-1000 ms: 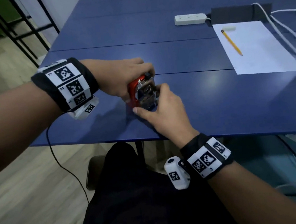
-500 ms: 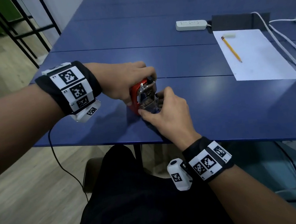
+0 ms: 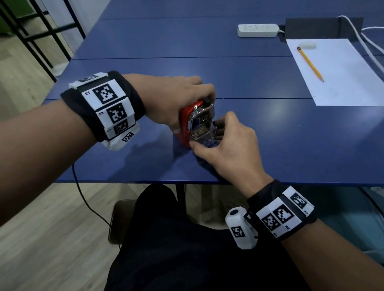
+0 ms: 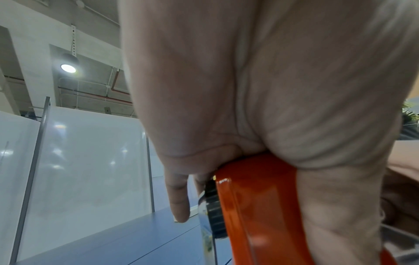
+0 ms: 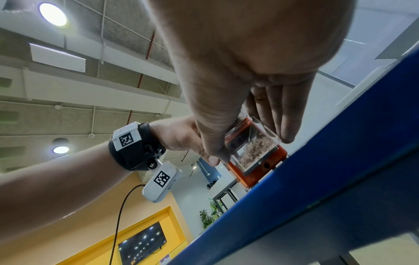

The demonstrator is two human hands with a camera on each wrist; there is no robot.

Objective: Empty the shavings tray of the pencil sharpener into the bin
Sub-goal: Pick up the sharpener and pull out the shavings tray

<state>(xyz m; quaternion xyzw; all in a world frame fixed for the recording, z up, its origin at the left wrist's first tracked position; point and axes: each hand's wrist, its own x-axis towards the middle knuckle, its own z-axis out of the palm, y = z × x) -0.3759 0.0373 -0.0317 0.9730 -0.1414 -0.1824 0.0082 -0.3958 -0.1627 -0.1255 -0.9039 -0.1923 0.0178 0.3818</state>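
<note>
A red pencil sharpener (image 3: 185, 124) with a metal top stands on the blue table (image 3: 280, 136) near its front edge. My left hand (image 3: 181, 99) grips the sharpener's body from above and behind; in the left wrist view the palm wraps the orange-red casing (image 4: 256, 206). The clear shavings tray (image 3: 202, 133) sticks partly out of the sharpener's front, with brown shavings inside (image 5: 254, 150). My right hand (image 3: 224, 146) pinches the tray (image 5: 251, 143) between thumb and fingers. No bin shows in any view.
A white sheet of paper (image 3: 349, 76) lies at the right with a yellow pencil (image 3: 310, 64) and an eraser (image 3: 307, 45) on it. A white power strip (image 3: 258, 30), a dark block and white cables lie behind. Black shelf legs stand at the far left.
The clear tray has slid a little out of the sharpener toward me in my right hand's pinch. The left hand keeps its hold on the body.
</note>
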